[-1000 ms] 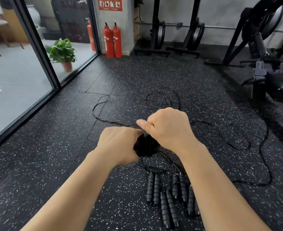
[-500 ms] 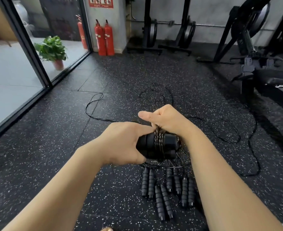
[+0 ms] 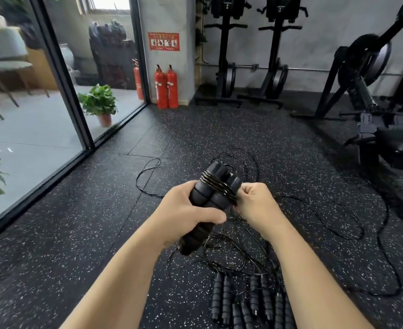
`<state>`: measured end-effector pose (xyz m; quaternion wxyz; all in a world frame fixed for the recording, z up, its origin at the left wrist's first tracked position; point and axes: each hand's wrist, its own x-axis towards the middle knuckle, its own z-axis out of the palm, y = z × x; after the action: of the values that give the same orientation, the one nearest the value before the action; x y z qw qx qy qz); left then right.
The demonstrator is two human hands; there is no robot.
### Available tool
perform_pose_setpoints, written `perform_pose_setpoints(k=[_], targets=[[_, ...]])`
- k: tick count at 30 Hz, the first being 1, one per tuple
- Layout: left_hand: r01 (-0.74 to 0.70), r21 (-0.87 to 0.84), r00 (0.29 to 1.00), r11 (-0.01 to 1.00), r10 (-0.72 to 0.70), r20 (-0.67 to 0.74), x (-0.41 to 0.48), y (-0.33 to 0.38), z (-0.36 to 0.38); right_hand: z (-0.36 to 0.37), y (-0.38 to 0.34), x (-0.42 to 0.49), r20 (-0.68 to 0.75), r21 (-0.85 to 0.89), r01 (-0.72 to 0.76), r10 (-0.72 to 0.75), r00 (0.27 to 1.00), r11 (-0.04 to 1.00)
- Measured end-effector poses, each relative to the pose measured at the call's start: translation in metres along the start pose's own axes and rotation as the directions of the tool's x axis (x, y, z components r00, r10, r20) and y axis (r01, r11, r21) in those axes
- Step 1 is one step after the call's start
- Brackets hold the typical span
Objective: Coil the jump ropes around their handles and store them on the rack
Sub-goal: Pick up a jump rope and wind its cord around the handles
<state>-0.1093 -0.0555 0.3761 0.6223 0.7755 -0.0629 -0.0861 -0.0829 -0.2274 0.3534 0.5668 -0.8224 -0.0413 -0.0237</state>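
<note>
**Rope Going Round the Handles**

Here, the left hand (image 3: 188,211) held a pair of black handles (image 3: 208,200) side by side, its fingers curled tight around their middle. The handles were tilted, with their far ends pointing up and away. A few turns of thin black rope (image 3: 219,187) were wound around them near the top. The right hand (image 3: 255,200) was just beside the handles, its fingers pinching the rope by the coil. The rest of the rope lay in loose loops (image 3: 333,222) on the speckled black floor (image 3: 81,238), under and past the hands. More jump rope handles (image 3: 245,302) lay in a row on the floor near the person. Two red fire extinguishers (image 3: 166,87) stood by the far wall.
</note>
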Motion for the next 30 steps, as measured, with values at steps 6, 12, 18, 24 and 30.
perform_pose_setpoints(k=[6, 12, 18, 24, 30], targets=[[0.092, -0.143, 0.986, 0.985, -0.110, -0.124, 0.001, 0.000, -0.015, -0.004, -0.001, -0.004, -0.069, -0.256, 0.034, -0.054, 0.996, 0.966], [0.155, -0.192, 0.953, 0.969, -0.198, -0.230, 0.005, -0.005, -0.022, -0.001, -0.016, -0.012, -0.088, -0.409, 0.049, -0.093, 0.992, 0.911], [0.170, -0.117, 0.932, 0.979, -0.198, -0.302, 0.010, -0.012, -0.028, 0.001, -0.035, -0.021, -0.095, -0.565, 0.141, -0.234, 0.968, 0.813], [0.227, 0.332, 0.919, 0.916, -0.089, -0.383, 0.010, -0.013, -0.023, 0.015, -0.056, -0.030, 0.025, -0.748, 0.270, -0.382, 0.924, 0.606], [0.222, 0.859, 0.915, 0.461, 0.206, -0.347, 0.003, -0.002, -0.003, 0.021, -0.061, -0.028, 0.096, -0.819, 0.284, -0.369, 0.924, 0.498]])
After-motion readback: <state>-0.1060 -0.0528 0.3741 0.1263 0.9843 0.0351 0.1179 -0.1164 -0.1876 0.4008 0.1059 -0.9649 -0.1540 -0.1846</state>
